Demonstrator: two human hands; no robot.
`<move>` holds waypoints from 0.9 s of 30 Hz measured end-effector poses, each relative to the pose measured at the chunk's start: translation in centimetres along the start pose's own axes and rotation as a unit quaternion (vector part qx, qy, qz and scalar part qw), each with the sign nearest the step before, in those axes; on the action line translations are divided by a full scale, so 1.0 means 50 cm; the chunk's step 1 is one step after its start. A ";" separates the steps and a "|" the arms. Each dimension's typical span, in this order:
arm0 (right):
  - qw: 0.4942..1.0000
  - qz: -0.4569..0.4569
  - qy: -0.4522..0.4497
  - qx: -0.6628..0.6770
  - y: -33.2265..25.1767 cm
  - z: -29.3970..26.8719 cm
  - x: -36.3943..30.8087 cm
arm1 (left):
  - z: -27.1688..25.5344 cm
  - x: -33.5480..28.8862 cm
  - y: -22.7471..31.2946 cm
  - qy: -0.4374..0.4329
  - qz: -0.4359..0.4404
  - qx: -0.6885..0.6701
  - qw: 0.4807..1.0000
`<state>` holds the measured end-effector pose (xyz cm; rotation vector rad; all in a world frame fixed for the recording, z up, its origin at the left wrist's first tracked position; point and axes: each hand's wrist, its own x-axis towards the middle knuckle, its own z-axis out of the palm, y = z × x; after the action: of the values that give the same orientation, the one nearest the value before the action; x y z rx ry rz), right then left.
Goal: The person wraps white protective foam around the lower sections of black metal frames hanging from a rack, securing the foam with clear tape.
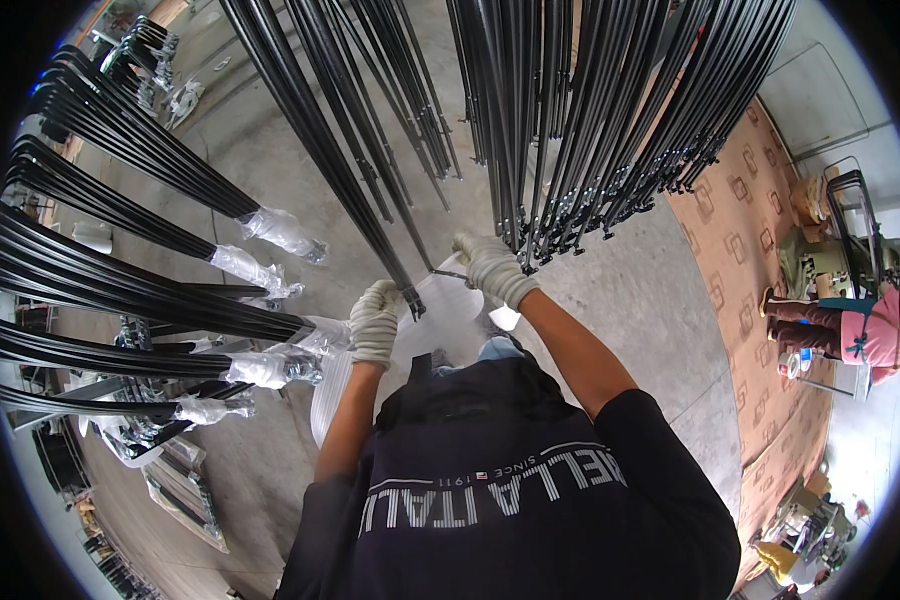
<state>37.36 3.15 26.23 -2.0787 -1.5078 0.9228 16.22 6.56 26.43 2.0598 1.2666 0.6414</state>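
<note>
Both my hands wear ribbed off-white work gloves. My left hand is closed at the lower ends of a bundle of long black metal tubes, which hang down from above. To its right, my right hand is closed with its fingertips turned inward, at the bent lower end of a thin black rod. The glove hides part of that grip. Beneath the tube ends, between my hands, lies a white sheet of wrapping.
Many more black tubes hang close ahead and right. On the left, curved tube bundles have ends wrapped in clear plastic. A patterned brown covering runs along the right floor. A person in pink stands far right.
</note>
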 end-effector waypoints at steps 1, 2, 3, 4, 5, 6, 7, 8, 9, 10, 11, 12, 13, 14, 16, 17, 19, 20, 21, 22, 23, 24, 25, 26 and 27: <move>0.999 -0.006 -0.018 0.026 0.006 0.003 0.000 | 0.005 -0.001 -0.008 -0.004 -0.060 -0.045 0.997; 0.998 -0.014 -0.017 0.065 0.015 0.004 -0.008 | 0.010 -0.001 -0.016 0.006 -0.061 -0.032 0.998; 0.997 -0.033 -0.031 0.057 0.023 0.005 -0.010 | 0.015 0.000 -0.024 0.015 -0.062 -0.019 0.998; 0.997 -0.050 -0.043 0.049 0.038 0.010 -0.010 | 0.025 0.002 -0.033 0.023 -0.062 -0.006 0.998; 0.995 -0.070 -0.053 0.041 0.053 0.017 -0.006 | 0.034 0.004 -0.045 0.025 -0.075 -0.019 0.997; 0.993 -0.086 -0.058 0.064 0.084 0.042 0.004 | 0.046 0.007 -0.057 0.027 -0.087 -0.032 0.995; 0.991 -0.073 -0.086 0.066 0.074 0.047 0.006 | 0.051 0.006 -0.078 0.030 -0.104 -0.042 0.993; 0.990 -0.061 -0.112 0.068 0.053 0.043 0.002 | 0.054 0.006 -0.083 0.054 -0.069 -0.135 0.987; 0.987 -0.049 -0.138 0.069 0.032 0.045 -0.001 | 0.062 0.004 -0.099 0.069 -0.049 -0.144 0.986; 0.983 -0.048 -0.170 0.056 0.009 0.058 0.002 | 0.071 -0.002 -0.130 0.088 -0.030 -0.153 0.984; 0.984 -0.051 -0.156 0.067 0.008 0.055 -0.004 | 0.072 0.018 -0.077 0.090 -0.006 -0.171 0.981; 0.985 -0.056 -0.141 0.078 0.007 0.052 -0.013 | 0.064 0.010 -0.021 -0.029 -0.061 -0.349 0.935; 0.985 -0.070 -0.132 0.088 -0.009 0.054 -0.023 | 0.077 0.019 -0.019 -0.046 -0.060 -0.382 0.921; 0.982 -0.096 -0.068 0.150 -0.006 0.076 -0.022 | 0.076 0.015 -0.021 -0.070 -0.076 -0.277 0.955; 0.989 -0.110 -0.045 0.091 -0.013 0.075 -0.027 | 0.066 0.019 -0.007 -0.113 -0.131 -0.243 0.954; 0.991 -0.113 -0.033 0.060 -0.028 0.055 -0.034 | 0.062 0.031 0.011 -0.136 -0.169 -0.319 0.923; 0.994 -0.077 -0.070 -0.010 -0.070 0.005 -0.044 | 0.055 0.054 0.012 -0.169 -0.208 -0.378 0.886; 0.993 -0.084 -0.073 -0.029 -0.088 -0.012 -0.053 | 0.055 0.066 -0.004 -0.184 -0.211 -0.367 0.887; 0.992 -0.091 -0.075 -0.049 -0.098 -0.021 -0.055 | 0.057 0.075 -0.019 -0.200 -0.214 -0.356 0.887; 0.995 -0.054 -0.084 -0.028 -0.065 -0.009 -0.034 | 0.058 0.088 0.022 -0.217 -0.234 -0.360 0.877; 0.997 -0.053 -0.058 -0.026 -0.040 0.014 -0.024 | 0.053 0.093 0.038 -0.226 -0.235 -0.332 0.885; 0.998 -0.051 -0.033 -0.024 -0.015 0.036 -0.016 | 0.051 0.097 0.049 -0.236 -0.236 -0.304 0.892; 0.998 -0.049 -0.007 -0.024 -0.001 0.045 -0.012 | 0.053 0.103 0.053 -0.244 -0.235 -0.276 0.899; 0.998 -0.003 0.055 0.003 -0.043 -0.003 -0.059 | 0.054 0.096 0.036 -0.229 -0.217 -0.310 0.897; 0.997 0.005 0.051 0.061 -0.034 0.006 -0.069 | 0.054 0.095 0.019 -0.223 -0.203 -0.289 0.908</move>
<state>35.35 0.45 28.10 -2.0158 -1.3569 0.8765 20.60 9.83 25.64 1.2982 1.0254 0.2744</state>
